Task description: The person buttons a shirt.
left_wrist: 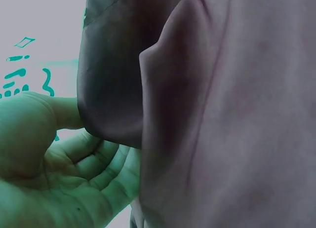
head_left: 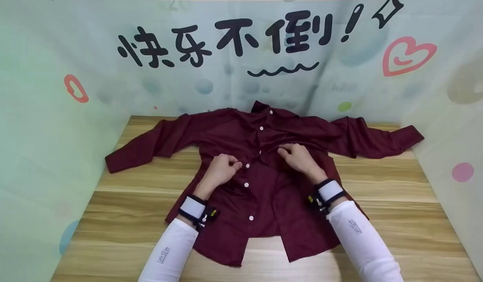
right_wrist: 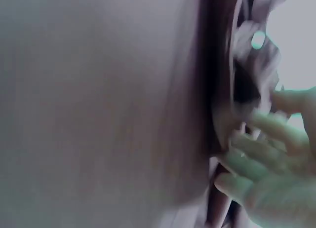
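A dark red button-up shirt lies front side up, its two sleeves spread out and its lower front parted. White buttons run down one front edge. My left hand is at that edge beside a button; in the left wrist view the thumb and curled fingers grip a fold of the shirt cloth. My right hand is over the other front panel at chest height. The right wrist view shows its fingers blurred and loosely spread against the cloth, near a button.
Beneath the shirt is a wood-grain table. Pale printed curtains with black lettering and coloured shapes close off the back and both sides. Each sleeve's cuff lies near a side curtain.
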Motion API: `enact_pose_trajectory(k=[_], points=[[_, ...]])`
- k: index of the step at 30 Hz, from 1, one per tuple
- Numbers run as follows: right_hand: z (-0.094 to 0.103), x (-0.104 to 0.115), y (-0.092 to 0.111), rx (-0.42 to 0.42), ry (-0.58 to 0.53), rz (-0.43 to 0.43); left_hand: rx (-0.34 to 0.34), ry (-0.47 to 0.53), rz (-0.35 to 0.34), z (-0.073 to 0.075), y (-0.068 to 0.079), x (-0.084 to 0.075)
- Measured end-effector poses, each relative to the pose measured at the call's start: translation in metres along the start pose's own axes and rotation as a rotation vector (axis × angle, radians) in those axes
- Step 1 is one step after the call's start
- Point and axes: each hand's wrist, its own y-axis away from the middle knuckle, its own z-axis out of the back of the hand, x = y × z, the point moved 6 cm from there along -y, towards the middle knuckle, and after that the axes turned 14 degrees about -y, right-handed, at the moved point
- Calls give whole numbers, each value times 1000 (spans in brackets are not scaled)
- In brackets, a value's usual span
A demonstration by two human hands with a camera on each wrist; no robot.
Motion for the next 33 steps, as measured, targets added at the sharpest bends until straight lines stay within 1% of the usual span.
enact_pose_trajectory(k=[2, 3, 4, 6, 9, 12, 15, 18, 21, 25, 27, 31, 33], points=[[-2, 9, 3, -94, -97, 5, 1, 42, 10, 1, 0, 1], [-6, 13, 5, -112, -170, -6, -1, 59, 13, 1, -1, 1], [-11, 16, 6, -112, -248, -22, -4, 75, 15, 2, -1, 1], [-23, 21, 8, -65, -407, -72, -10, 101, 17, 2, -2, 1], [-44, 23, 10, 39, -628, -198, -13, 136, 22, 2, -5, -1], [-60, 22, 13, 117, -739, -295, -17, 156, 29, 1, -6, -3], [-71, 22, 13, 164, -831, -341, -28, 150, 30, -1, -6, -4], [-75, 24, 12, 168, -895, -348, -41, 132, 21, -3, -5, -5], [-76, 25, 10, 121, -948, -332, -52, 105, 8, -5, -4, -7], [-74, 25, 9, 56, -974, -304, -56, 71, -16, -8, -2, -8], [-73, 25, 9, 31, -960, -279, -36, 65, -38, -11, -2, -8], [-69, 27, 8, -44, -897, -195, 44, 40, -94, -20, 0, -9], [-66, 27, 7, -81, -869, -159, 78, 23, -107, -23, 0, -9]])
